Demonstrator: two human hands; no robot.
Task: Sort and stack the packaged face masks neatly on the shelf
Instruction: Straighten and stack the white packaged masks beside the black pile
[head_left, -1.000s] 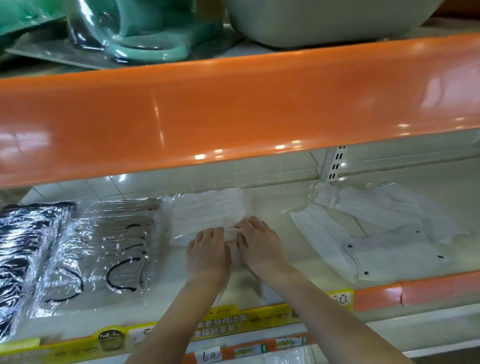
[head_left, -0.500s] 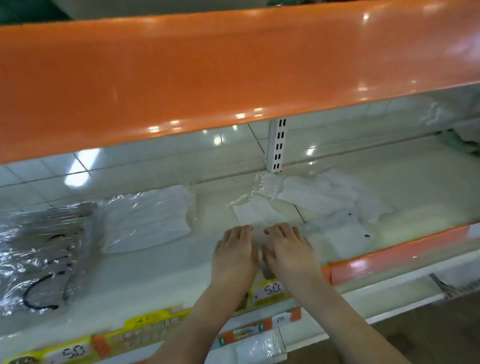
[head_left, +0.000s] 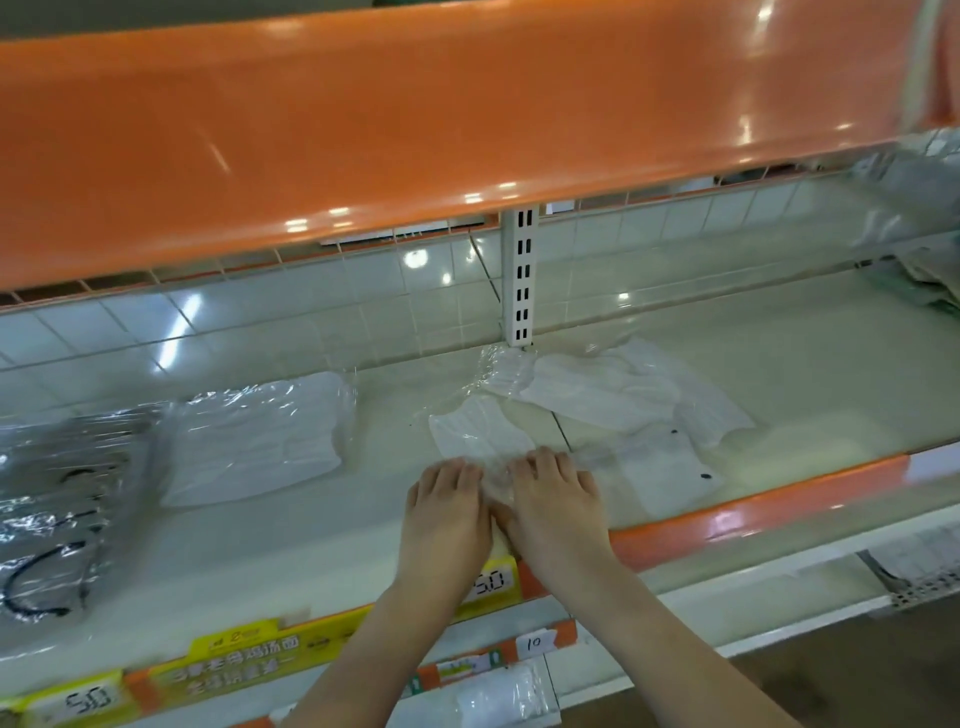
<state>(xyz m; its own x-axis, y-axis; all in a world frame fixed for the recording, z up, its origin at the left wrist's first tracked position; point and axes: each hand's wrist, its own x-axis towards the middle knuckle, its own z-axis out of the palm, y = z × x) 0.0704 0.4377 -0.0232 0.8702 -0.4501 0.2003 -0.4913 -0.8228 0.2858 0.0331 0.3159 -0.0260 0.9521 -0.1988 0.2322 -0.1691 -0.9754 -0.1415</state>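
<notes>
Resting side by side near the front edge of the cream shelf (head_left: 270, 561), both hands lie on the near end of one clear-wrapped white mask pack (head_left: 480, 434). The left hand (head_left: 448, 512) lies palm down with its fingers bent at the tips onto the crinkled plastic; the right hand (head_left: 558, 506) sits just beside it at 3 o'clock, its fingers likewise curled down on the wrapper. Whether either grip actually pinches the plastic or only presses it flat I cannot tell, since the fingertips are buried in the wrap. The pack runs away from the hands toward 12 o'clock, slightly angled toward 11. At 1 to 2 o'clock from the hands, a loose heap of white masks (head_left: 618, 395) lies overlapping at mixed angles, and one flat pack with small black dots (head_left: 670, 475) lies closest to the orange shelf lip (head_left: 753, 514). At 9 to 10 o'clock, well apart, a tidy stack of white masks in plastic (head_left: 254, 441) lies flat, and farther toward 9 o'clock lies a shiny pack with black ear loops (head_left: 47, 561). A white slotted upright (head_left: 521, 275) stands at 12 o'clock against the tiled back wall, under the orange upper shelf (head_left: 415, 114). Yellow price tags (head_left: 493, 581) line the front edge.
</notes>
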